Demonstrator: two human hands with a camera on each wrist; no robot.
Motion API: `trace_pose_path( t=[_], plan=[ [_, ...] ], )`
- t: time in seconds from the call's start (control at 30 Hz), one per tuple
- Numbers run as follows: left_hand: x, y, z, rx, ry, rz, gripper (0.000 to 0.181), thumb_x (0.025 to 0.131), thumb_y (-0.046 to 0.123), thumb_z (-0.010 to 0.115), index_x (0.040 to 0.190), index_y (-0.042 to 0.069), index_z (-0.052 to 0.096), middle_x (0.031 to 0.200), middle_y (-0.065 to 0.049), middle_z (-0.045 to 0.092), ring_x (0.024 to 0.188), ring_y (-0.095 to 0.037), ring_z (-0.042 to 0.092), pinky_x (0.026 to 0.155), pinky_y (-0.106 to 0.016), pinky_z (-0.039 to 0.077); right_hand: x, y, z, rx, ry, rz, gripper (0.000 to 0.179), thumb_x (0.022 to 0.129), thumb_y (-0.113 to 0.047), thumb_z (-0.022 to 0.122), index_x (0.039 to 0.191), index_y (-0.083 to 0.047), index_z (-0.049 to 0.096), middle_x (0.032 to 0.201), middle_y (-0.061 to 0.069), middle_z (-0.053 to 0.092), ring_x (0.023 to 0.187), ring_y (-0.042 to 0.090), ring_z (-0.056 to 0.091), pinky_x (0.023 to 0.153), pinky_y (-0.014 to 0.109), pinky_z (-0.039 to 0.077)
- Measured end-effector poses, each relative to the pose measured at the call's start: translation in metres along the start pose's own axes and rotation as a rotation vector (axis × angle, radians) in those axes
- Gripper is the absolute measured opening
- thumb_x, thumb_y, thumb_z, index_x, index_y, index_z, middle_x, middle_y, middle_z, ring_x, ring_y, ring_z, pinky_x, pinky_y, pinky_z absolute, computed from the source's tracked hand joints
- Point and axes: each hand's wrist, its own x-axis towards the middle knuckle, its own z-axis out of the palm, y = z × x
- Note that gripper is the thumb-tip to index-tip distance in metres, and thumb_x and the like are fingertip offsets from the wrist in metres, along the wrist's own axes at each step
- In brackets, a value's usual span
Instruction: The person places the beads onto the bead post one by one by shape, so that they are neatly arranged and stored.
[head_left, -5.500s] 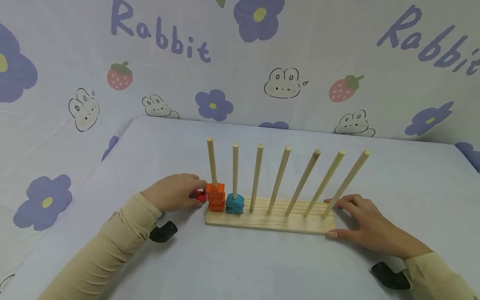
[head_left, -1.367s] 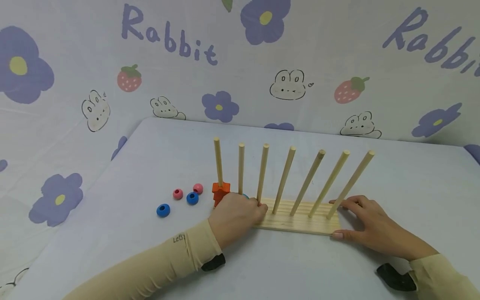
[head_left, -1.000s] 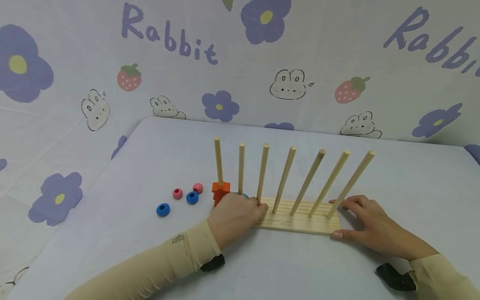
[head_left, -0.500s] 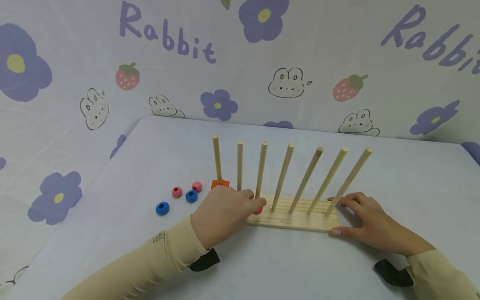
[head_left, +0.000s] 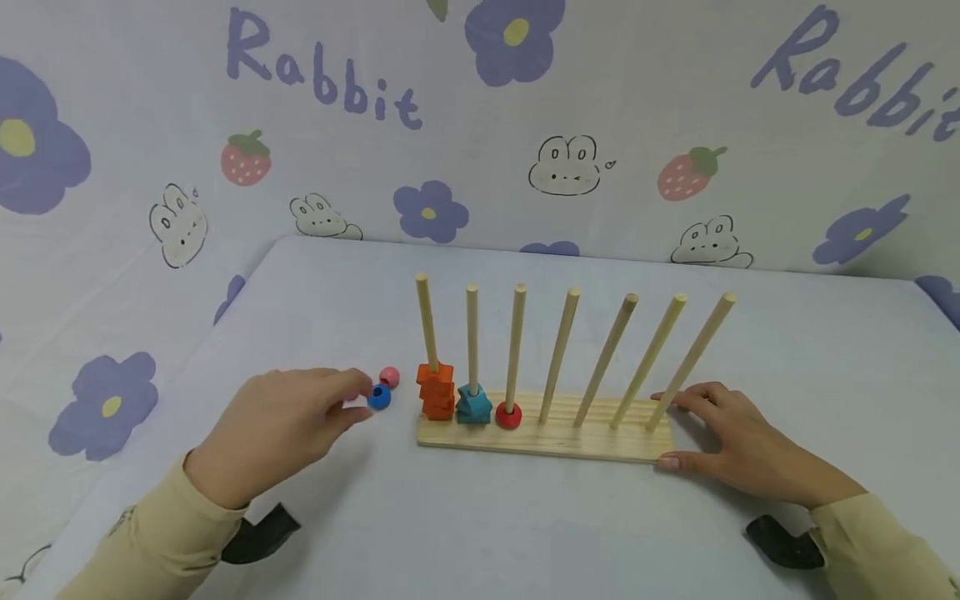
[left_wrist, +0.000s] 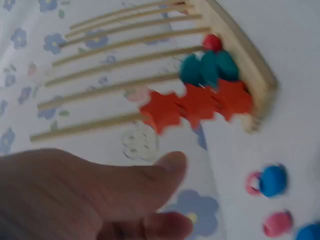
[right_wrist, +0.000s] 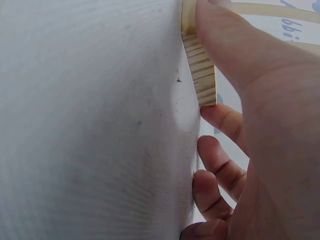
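Note:
A wooden peg board (head_left: 555,444) carries a row of several upright pegs. Orange star-shaped beads (head_left: 436,393) are stacked on its leftmost peg, teal beads (head_left: 474,406) on the second, and one red round bead (head_left: 508,416) sits at the foot of the third. Over the table to the left, my left hand (head_left: 281,425) holds nothing, thumb and index finger apart, its fingertips close to a blue bead (head_left: 379,397) in the head view. My right hand (head_left: 738,442) grips the board's right end, thumb at the front corner and index finger at the back.
Beside the blue bead lies a pink bead (head_left: 389,377). The left wrist view shows another pink bead (left_wrist: 278,224) and a second blue bead (left_wrist: 310,233) on the white table. A patterned cloth (head_left: 622,92) hangs behind the table.
The red bead, earlier held by my left hand, now sits released on the third peg. That hand has moved left to the loose beads. The right hand keeps its grip.

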Motion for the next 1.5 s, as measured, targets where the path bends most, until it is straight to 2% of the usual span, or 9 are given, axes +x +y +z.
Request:
trace_pose_path(
  t=[0.13,0.23,0.33,0.5,0.67,0.77,1.1,1.4,1.5],
  plan=[
    [-0.021,-0.023,0.007,0.007,-0.18,-0.166,0.033,0.076,0.027,0.081,0.103,0.017,0.063,0.08,0.007,0.06,0.056,-0.003,0.051,0.046,-0.022,0.038,0.001,0.0,-0.001,0.001,-0.008,0.002,0.063,0.074,-0.045,0.079,0.122,-0.012,0.055,0.121,0.008,0.049,0.103,0.027,0.045,0.08,0.045,0.04],
    [-0.03,-0.039,0.014,-0.022,-0.307,-0.265,0.039,0.077,0.032,0.079,0.106,0.012,0.062,0.088,0.0,0.061,0.06,-0.006,0.053,0.049,-0.025,0.04,0.001,0.0,-0.002,0.006,-0.013,0.005,0.062,0.074,-0.045,0.079,0.122,-0.012,0.055,0.121,0.008,0.049,0.103,0.028,0.045,0.08,0.045,0.039],
    [-0.033,-0.051,0.021,-0.068,-0.357,-0.325,0.04,0.078,0.034,0.078,0.106,0.011,0.062,0.092,-0.003,0.062,0.063,-0.008,0.054,0.052,-0.027,0.042,0.002,-0.001,-0.002,0.009,-0.015,0.006,0.063,0.075,-0.044,0.079,0.123,-0.012,0.055,0.121,0.008,0.049,0.103,0.027,0.045,0.08,0.044,0.039],
    [-0.035,-0.06,0.031,-0.105,-0.326,-0.33,0.031,0.081,0.032,0.076,0.103,0.014,0.063,0.087,0.0,0.061,0.062,-0.009,0.05,0.054,-0.026,0.041,0.003,-0.001,0.0,0.012,-0.028,0.022,0.065,0.075,-0.047,0.078,0.124,-0.012,0.055,0.121,0.008,0.049,0.102,0.026,0.045,0.08,0.043,0.039],
    [-0.036,-0.06,0.041,-0.121,-0.301,-0.311,0.02,0.08,0.025,0.077,0.094,0.017,0.063,0.08,0.005,0.059,0.067,-0.009,0.05,0.058,-0.028,0.043,0.003,0.0,0.002,0.005,-0.032,0.023,0.065,0.075,-0.048,0.077,0.124,-0.013,0.055,0.12,0.008,0.049,0.102,0.025,0.045,0.08,0.042,0.039],
    [-0.036,-0.059,0.044,-0.128,-0.296,-0.315,0.021,0.08,0.024,0.077,0.095,0.017,0.063,0.079,0.005,0.059,0.067,-0.009,0.051,0.059,-0.028,0.043,0.001,0.001,0.002,0.003,-0.027,0.017,0.064,0.075,-0.048,0.078,0.124,-0.013,0.055,0.121,0.008,0.049,0.102,0.025,0.044,0.08,0.043,0.039],
    [-0.035,-0.056,0.043,-0.098,-0.316,-0.301,0.025,0.081,0.023,0.076,0.104,0.016,0.068,0.086,0.003,0.061,0.069,-0.009,0.053,0.06,-0.03,0.047,0.0,0.001,0.0,-0.003,-0.017,0.012,0.065,0.075,-0.047,0.078,0.124,-0.013,0.055,0.121,0.007,0.049,0.101,0.024,0.044,0.08,0.042,0.04],
    [-0.032,-0.054,0.041,-0.118,-0.319,-0.29,0.03,0.08,0.025,0.077,0.106,0.014,0.067,0.086,0.005,0.062,0.071,-0.009,0.055,0.063,-0.031,0.048,0.0,0.001,-0.002,0.004,-0.02,0.021,0.064,0.075,-0.047,0.078,0.124,-0.014,0.055,0.121,0.006,0.049,0.103,0.025,0.044,0.081,0.043,0.04],
    [-0.027,-0.051,0.033,-0.138,-0.261,-0.278,0.031,0.08,0.024,0.077,0.107,0.013,0.067,0.089,0.004,0.063,0.072,-0.009,0.055,0.06,-0.027,0.047,0.0,0.001,-0.003,0.008,-0.028,0.03,0.064,0.075,-0.048,0.077,0.125,-0.015,0.054,0.122,0.007,0.049,0.104,0.026,0.044,0.081,0.044,0.04]
  ],
)
